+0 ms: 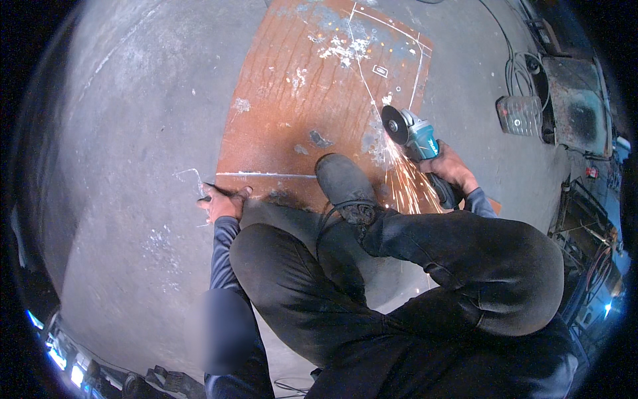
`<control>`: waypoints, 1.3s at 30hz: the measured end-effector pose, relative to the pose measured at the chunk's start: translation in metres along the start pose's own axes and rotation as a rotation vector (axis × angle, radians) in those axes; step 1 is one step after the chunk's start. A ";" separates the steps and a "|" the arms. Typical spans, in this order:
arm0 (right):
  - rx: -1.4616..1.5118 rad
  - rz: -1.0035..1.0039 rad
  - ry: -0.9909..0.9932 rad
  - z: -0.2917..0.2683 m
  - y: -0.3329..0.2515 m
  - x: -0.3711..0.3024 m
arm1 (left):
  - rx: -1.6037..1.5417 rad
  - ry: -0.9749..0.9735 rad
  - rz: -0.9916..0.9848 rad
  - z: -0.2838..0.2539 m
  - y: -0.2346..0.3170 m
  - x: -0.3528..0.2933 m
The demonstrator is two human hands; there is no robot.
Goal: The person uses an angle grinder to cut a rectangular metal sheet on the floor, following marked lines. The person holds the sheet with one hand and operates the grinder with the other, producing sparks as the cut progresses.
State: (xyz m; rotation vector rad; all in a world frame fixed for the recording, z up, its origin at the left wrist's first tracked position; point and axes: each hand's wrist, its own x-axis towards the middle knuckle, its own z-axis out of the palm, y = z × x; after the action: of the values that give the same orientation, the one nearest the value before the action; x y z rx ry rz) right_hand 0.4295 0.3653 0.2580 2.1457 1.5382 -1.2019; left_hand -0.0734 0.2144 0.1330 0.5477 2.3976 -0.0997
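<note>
A short word in white printed letters [433,144] is carried on the teal housing of the angle grinder [421,137], set lengthwise along its side. On the rust-brown steel plate [269,136], signs have been marked by hand in white: a small slanted box [380,70] is drawn within the outlined area, with a mark inside that is too small to be made out, and a little ring [398,89] is placed below it. White strokes [190,173], forming no legible word, are seen on the grey floor [143,143].

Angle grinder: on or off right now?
On: sparks stream from the disc of the angle grinder in the right hand.
</note>
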 end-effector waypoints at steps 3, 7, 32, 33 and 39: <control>0.004 0.015 -0.011 -0.007 0.002 -0.003 | -0.001 -0.017 0.011 0.000 0.006 -0.001; -0.019 0.002 0.033 -0.002 -0.004 -0.004 | -0.004 -0.002 0.012 0.001 0.001 -0.001; -0.100 -0.040 0.056 -0.002 0.000 0.012 | -0.009 -0.020 0.029 -0.005 0.006 -0.008; -0.067 -0.050 0.045 -0.002 -0.006 0.010 | -0.004 -0.018 0.027 -0.005 0.003 -0.007; 0.058 -0.016 0.071 0.000 -0.004 0.002 | -0.004 -0.020 0.045 -0.005 0.007 -0.010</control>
State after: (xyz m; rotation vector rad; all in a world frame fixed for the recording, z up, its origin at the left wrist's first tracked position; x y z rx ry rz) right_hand 0.4264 0.3685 0.2572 2.2393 1.5708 -1.2020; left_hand -0.0663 0.2186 0.1440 0.5953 2.3639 -0.0809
